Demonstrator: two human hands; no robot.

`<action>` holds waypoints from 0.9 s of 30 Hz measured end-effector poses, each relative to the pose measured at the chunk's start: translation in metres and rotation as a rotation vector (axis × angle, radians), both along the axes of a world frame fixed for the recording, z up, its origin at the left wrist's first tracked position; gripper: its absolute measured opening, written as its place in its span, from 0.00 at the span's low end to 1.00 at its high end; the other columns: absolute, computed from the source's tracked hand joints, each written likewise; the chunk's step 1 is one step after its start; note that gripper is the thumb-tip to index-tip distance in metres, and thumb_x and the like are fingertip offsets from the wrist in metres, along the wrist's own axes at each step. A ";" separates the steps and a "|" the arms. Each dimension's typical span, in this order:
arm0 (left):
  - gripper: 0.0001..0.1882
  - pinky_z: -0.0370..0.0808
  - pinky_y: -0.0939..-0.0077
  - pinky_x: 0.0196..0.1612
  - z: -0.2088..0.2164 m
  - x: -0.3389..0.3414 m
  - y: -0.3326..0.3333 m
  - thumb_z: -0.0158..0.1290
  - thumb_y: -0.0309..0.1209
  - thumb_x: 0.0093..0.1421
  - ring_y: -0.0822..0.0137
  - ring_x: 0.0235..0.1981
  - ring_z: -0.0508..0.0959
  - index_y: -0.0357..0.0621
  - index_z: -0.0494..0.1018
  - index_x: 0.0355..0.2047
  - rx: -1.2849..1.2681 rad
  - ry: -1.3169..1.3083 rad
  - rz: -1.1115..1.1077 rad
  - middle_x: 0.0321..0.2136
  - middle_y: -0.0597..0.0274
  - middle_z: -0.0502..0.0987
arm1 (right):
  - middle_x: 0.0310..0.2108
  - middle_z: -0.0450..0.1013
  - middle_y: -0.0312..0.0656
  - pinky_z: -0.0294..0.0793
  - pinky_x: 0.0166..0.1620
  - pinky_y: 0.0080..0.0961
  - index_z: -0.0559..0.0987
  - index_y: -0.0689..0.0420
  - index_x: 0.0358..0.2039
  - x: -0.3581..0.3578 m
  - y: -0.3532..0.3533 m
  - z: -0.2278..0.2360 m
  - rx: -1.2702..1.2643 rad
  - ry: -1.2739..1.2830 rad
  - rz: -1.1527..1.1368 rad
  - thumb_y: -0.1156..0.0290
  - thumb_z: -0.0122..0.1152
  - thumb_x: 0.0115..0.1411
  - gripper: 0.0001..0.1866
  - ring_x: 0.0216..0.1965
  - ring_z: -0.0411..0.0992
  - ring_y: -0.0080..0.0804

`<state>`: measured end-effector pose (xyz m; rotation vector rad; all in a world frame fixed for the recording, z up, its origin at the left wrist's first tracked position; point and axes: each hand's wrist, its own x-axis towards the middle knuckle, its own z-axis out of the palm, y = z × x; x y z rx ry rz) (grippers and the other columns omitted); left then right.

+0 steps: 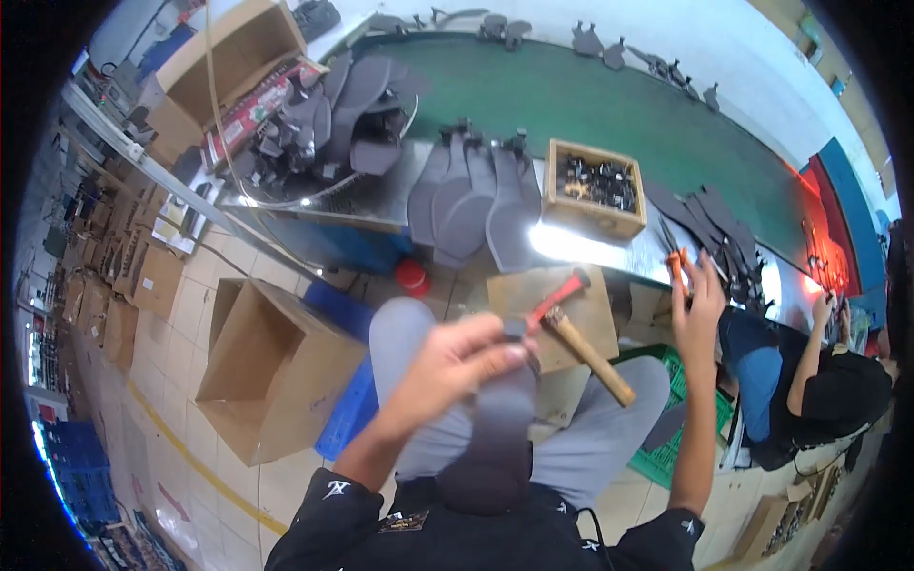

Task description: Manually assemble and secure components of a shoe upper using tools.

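Note:
My left hand (pixel 457 362) grips one end of a dark grey shoe sole (pixel 500 419), pinching it between thumb and fingers above my lap. The rest of the sole hangs toward my body. My right hand (pixel 700 300) is raised at the table's edge, its fingers closed on an orange-handled tool (pixel 677 266) whose thin end points away; its exact kind is not clear. Between my knees, a hammer (pixel 595 357) with a wooden handle and red head lies on a pale board (pixel 505 290). Just beyond the board, several grey soles (pixel 466 200) hang over the table edge.
A wooden box (pixel 624 224) of small dark parts stands on the metal table. More soles are piled at left beside an open carton (pixel 228 57). A green conveyor (pixel 571 95) runs behind. An empty cardboard box (pixel 257 371) and green crate (pixel 666 443) flank me. A co-worker (pixel 838 395) sits right.

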<state>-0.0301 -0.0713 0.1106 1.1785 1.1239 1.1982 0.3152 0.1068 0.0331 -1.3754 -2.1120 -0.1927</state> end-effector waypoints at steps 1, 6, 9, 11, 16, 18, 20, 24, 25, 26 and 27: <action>0.13 0.71 0.80 0.44 0.008 -0.017 0.013 0.55 0.31 0.65 0.76 0.38 0.74 0.34 0.78 0.45 0.017 0.069 0.045 0.39 0.64 0.79 | 0.63 0.64 0.50 0.58 0.61 0.41 0.74 0.60 0.50 -0.009 -0.023 0.005 -0.032 0.073 0.019 0.69 0.58 0.63 0.15 0.60 0.64 0.48; 0.27 0.72 0.75 0.51 0.021 -0.096 0.160 0.58 0.37 0.63 0.66 0.45 0.79 0.30 0.69 0.56 0.334 0.292 0.364 0.46 0.53 0.80 | 0.56 0.69 0.52 0.65 0.58 0.39 0.76 0.62 0.44 0.031 -0.091 -0.017 -0.182 0.354 -0.134 0.71 0.57 0.63 0.11 0.56 0.68 0.51; 0.39 0.67 0.62 0.60 -0.033 -0.110 0.229 0.58 0.43 0.61 0.44 0.56 0.72 0.27 0.59 0.62 0.475 0.898 0.581 0.54 0.35 0.72 | 0.49 0.75 0.52 0.70 0.55 0.37 0.78 0.64 0.42 0.070 -0.112 -0.047 -0.257 0.467 -0.285 0.71 0.56 0.64 0.10 0.50 0.73 0.48; 0.42 0.61 0.58 0.64 -0.076 -0.124 0.236 0.57 0.46 0.62 0.40 0.62 0.65 0.26 0.56 0.64 0.306 0.977 0.421 0.60 0.30 0.64 | 0.42 0.78 0.51 0.74 0.50 0.34 0.78 0.64 0.42 0.069 -0.117 -0.051 -0.290 0.565 -0.335 0.71 0.57 0.64 0.11 0.45 0.77 0.45; 0.42 0.51 0.55 0.69 -0.149 -0.143 0.225 0.51 0.48 0.65 0.37 0.70 0.47 0.30 0.49 0.68 0.062 1.299 0.354 0.69 0.30 0.44 | 0.33 0.77 0.51 0.75 0.39 0.34 0.77 0.63 0.39 0.102 -0.029 -0.014 0.029 0.582 -0.260 0.71 0.57 0.64 0.08 0.33 0.77 0.44; 0.40 0.50 0.51 0.69 -0.139 -0.116 0.220 0.49 0.47 0.66 0.37 0.70 0.47 0.31 0.51 0.68 0.068 1.279 0.392 0.69 0.30 0.46 | 0.35 0.75 0.53 0.73 0.39 0.42 0.74 0.64 0.42 0.145 0.032 0.001 0.059 0.569 -0.339 0.67 0.57 0.64 0.13 0.35 0.75 0.51; 0.38 0.49 0.49 0.69 -0.127 -0.087 0.220 0.50 0.45 0.65 0.36 0.70 0.48 0.31 0.53 0.67 0.120 1.240 0.386 0.68 0.30 0.46 | 0.42 0.73 0.56 0.72 0.47 0.48 0.72 0.62 0.48 0.189 0.093 0.003 0.177 0.329 -0.588 0.59 0.59 0.63 0.21 0.47 0.72 0.55; 0.34 0.48 0.48 0.70 -0.071 -0.042 0.190 0.54 0.39 0.62 0.38 0.70 0.49 0.32 0.60 0.63 0.289 1.303 0.399 0.68 0.33 0.49 | 0.48 0.71 0.52 0.76 0.43 0.47 0.72 0.60 0.44 0.196 0.162 0.029 -0.258 0.023 -0.666 0.65 0.63 0.59 0.17 0.48 0.73 0.52; 0.33 0.48 0.49 0.70 -0.052 -0.036 0.175 0.56 0.37 0.61 0.39 0.70 0.49 0.34 0.61 0.63 0.365 1.326 0.438 0.69 0.35 0.49 | 0.44 0.71 0.47 0.77 0.39 0.45 0.72 0.59 0.41 0.156 0.164 0.041 -0.018 0.067 -0.553 0.70 0.62 0.58 0.13 0.47 0.74 0.47; 0.32 0.47 0.50 0.70 -0.027 -0.029 0.153 0.57 0.35 0.61 0.41 0.70 0.50 0.35 0.62 0.62 0.447 1.350 0.497 0.69 0.38 0.50 | 0.34 0.69 0.44 0.76 0.38 0.42 0.73 0.58 0.39 0.109 0.152 0.066 0.278 0.059 -0.387 0.74 0.59 0.57 0.09 0.41 0.74 0.46; 0.33 0.48 0.51 0.70 -0.008 -0.015 0.144 0.58 0.34 0.60 0.41 0.70 0.51 0.35 0.61 0.63 0.546 1.324 0.451 0.68 0.39 0.52 | 0.29 0.65 0.42 0.73 0.38 0.37 0.73 0.55 0.37 0.081 0.134 0.094 0.529 -0.051 -0.266 0.76 0.58 0.55 0.09 0.35 0.71 0.41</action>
